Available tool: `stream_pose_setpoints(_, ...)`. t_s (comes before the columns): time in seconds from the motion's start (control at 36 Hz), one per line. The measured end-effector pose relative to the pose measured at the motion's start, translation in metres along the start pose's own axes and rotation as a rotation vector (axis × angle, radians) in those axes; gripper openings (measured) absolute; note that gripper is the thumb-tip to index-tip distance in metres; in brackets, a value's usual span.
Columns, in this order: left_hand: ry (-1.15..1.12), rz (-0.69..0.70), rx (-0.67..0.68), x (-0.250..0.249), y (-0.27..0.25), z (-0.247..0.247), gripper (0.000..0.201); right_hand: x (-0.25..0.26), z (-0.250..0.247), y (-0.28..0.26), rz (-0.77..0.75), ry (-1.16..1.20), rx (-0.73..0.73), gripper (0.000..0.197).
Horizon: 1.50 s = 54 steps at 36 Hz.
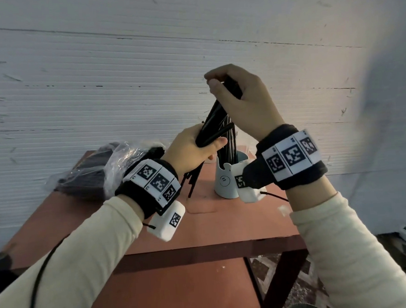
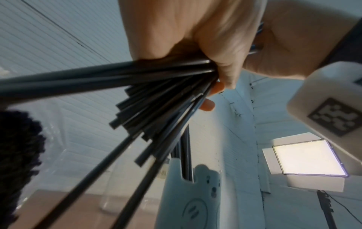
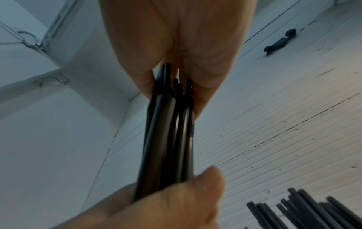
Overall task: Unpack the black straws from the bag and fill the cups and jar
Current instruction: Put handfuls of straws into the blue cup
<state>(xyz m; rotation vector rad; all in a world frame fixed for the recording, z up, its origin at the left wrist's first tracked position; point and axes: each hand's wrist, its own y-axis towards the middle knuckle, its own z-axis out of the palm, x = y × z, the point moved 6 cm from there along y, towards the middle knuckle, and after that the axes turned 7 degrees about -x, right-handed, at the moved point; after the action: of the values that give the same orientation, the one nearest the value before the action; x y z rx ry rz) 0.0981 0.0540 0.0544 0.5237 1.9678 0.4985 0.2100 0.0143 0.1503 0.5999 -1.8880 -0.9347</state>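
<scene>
A bundle of black straws [image 1: 215, 115] hangs tilted above the red table [image 1: 216, 222]. My left hand [image 1: 192, 149] grips its lower part, fingers curled round it, and loose straw ends fan out below the fist [image 2: 141, 120]. My right hand [image 1: 238, 96] pinches the bundle's top end between thumb and fingers [image 3: 170, 108]. Right behind the hands a pale blue cup [image 1: 225, 178] stands on the table with several black straws [image 1: 228, 149] upright in it. The clear plastic bag [image 1: 95, 175] with more black straws lies at the table's back left.
A white ribbed wall [image 1: 142, 61] rises directly behind the table. The table's front edge [image 1: 203, 247] is near my forearms, with a lower shelf and patterned floor [image 1: 300, 289] beneath. A clear jar [image 2: 125, 190] stands blurred left of the cup in the left wrist view.
</scene>
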Motion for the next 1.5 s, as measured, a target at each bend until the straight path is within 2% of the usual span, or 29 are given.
stream_pose_setpoints(0.14, 0.043, 0.081, -0.018, -0.027, 0.016, -0.006, 0.017, 0.012, -0.022, 0.004, -0.07, 0.064, -0.131, 0.02)
stream_pose_setpoints(0.33, -0.109, 0.087, 0.0, -0.064, 0.028, 0.007, 0.025, 0.031, -0.049, 0.018, -0.185, 0.101, -0.25, 0.022)
stream_pose_setpoints(0.44, -0.202, 0.002, 0.022, -0.055, 0.02, 0.019, 0.023, 0.027, -0.041, 0.019, -0.188, 0.06, -0.18, 0.019)
stream_pose_setpoints(0.56, -0.265, -0.135, 0.008, -0.019, 0.003, 0.027, 0.037, 0.005, -0.016, 0.004, -0.117, -0.045, -0.043, 0.017)
stream_pose_setpoints(0.67, -0.251, -0.261, 0.019, 0.019, -0.015, 0.033, 0.027, -0.019, 0.011, -0.016, -0.013, -0.125, 0.128, 0.019)
stream_pose_setpoints(0.75, -0.275, -0.304, 0.051, 0.03, -0.024, 0.036, 0.027, -0.027, 0.028, -0.027, -0.011, -0.173, 0.242, 0.022)
stream_pose_setpoints(0.89, -0.387, -0.319, 0.056, 0.033, -0.022, 0.029, 0.03, -0.024, 0.029, -0.03, -0.066, -0.108, 0.135, 0.026)
stream_pose_setpoints(0.94, -0.415, -0.334, 0.089, 0.035, -0.022, 0.027, 0.03, -0.029, 0.034, -0.034, -0.045, -0.092, 0.142, 0.026)
stream_pose_setpoints(1.06, -0.324, -0.381, 0.225, 0.045, -0.029, 0.025, 0.005, -0.045, 0.049, -0.045, 0.007, -0.119, 0.22, 0.024)
stream_pose_setpoints(1.11, -0.296, -0.385, 0.269, 0.049, -0.034, 0.026, 0.007, -0.046, 0.05, -0.047, -0.001, -0.098, 0.206, 0.027)
stream_pose_setpoints(1.22, -0.283, -0.395, 0.223, 0.051, -0.031, 0.022, 0.007, -0.043, 0.051, -0.046, -0.026, -0.037, 0.13, 0.027)
stream_pose_setpoints(1.33, -0.224, -0.507, 0.235, 0.066, -0.035, 0.023, 0.016, -0.044, 0.059, -0.052, -0.034, -0.033, 0.162, 0.028)
stream_pose_setpoints(1.42, -0.198, -0.588, 0.206, 0.081, -0.044, 0.026, 0.049, -0.045, 0.059, -0.055, -0.045, -0.026, 0.125, 0.03)
stream_pose_setpoints(1.5, -0.195, -0.62, 0.206, 0.089, -0.052, 0.027, 0.051, -0.045, 0.06, -0.057, -0.063, -0.036, 0.094, 0.031)
